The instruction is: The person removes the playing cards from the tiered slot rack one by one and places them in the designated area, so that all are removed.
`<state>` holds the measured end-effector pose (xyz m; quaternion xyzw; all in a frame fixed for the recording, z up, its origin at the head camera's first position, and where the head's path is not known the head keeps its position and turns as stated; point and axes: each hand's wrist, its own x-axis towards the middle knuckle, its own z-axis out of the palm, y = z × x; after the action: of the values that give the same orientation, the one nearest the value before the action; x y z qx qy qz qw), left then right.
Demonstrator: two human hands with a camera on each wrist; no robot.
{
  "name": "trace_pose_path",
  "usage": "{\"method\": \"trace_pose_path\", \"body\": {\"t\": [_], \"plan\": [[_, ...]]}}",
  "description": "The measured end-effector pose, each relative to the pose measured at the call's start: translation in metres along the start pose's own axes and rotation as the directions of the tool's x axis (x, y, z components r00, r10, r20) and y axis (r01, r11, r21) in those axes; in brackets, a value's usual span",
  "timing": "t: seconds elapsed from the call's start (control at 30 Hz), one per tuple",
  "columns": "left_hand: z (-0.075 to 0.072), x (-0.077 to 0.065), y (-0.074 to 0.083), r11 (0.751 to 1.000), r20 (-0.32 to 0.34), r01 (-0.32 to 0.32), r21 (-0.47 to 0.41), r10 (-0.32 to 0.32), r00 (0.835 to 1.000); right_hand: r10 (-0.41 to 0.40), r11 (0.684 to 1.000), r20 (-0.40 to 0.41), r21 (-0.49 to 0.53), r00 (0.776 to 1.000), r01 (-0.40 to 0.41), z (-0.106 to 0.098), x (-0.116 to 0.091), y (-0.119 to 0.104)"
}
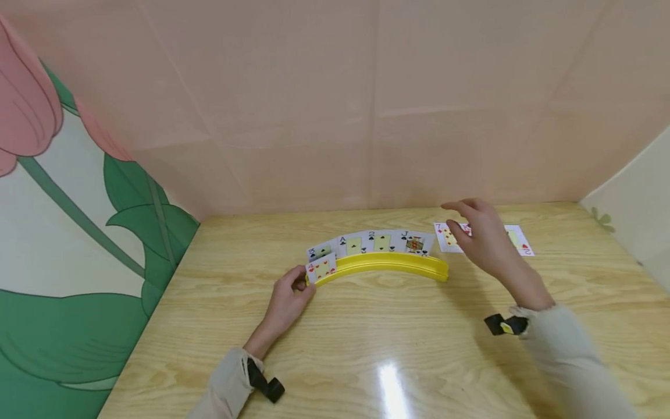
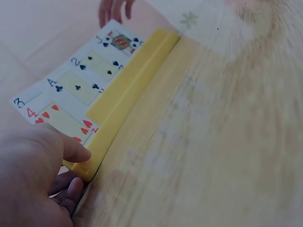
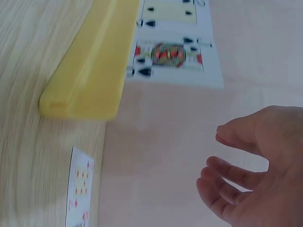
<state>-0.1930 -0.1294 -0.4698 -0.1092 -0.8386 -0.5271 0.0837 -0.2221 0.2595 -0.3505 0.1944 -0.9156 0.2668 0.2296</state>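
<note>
A curved yellow card holder point(image 1: 400, 263) stands on the table. Its rear row carries a black three point(image 1: 320, 251), an ace of clubs point(image 1: 353, 245), a two of spades point(image 1: 382, 242) and a jack of spades point(image 1: 416, 244). At its left end a four of hearts point(image 1: 321, 269) sits in front of the three. My left hand point(image 1: 284, 304) grips that end, thumb on the front and fingers around the far side. Raised to the right of the holder, my right hand point(image 1: 485, 241) holds nothing, thumb and fingers apart; in the right wrist view the fingers point(image 3: 227, 189) curve loosely.
Face up on the table at the back right lie a seven of diamonds point(image 1: 444, 238) and other cards, with a two of hearts point(image 1: 523, 244) at their right end. My right hand partly covers them in the head view. A pink cloth wall point(image 1: 314, 116) rises behind the table.
</note>
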Motion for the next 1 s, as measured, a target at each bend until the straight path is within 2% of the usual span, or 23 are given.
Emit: {"method": "trace_pose_path", "body": {"t": [0.57,1.0], "plan": [[-0.001,-0.001,-0.003,1.0,-0.004,-0.029,-0.004,0.029,1.0,-0.146,0.987,0.029,0.072,0.989,0.143,0.03,0.015,-0.069],[-0.001,-0.002,-0.001,1.0,0.0,-0.003,0.007,0.003,1.0,-0.251,0.964,0.003,0.09,0.968,0.249,0.051,0.021,-0.107]]}}
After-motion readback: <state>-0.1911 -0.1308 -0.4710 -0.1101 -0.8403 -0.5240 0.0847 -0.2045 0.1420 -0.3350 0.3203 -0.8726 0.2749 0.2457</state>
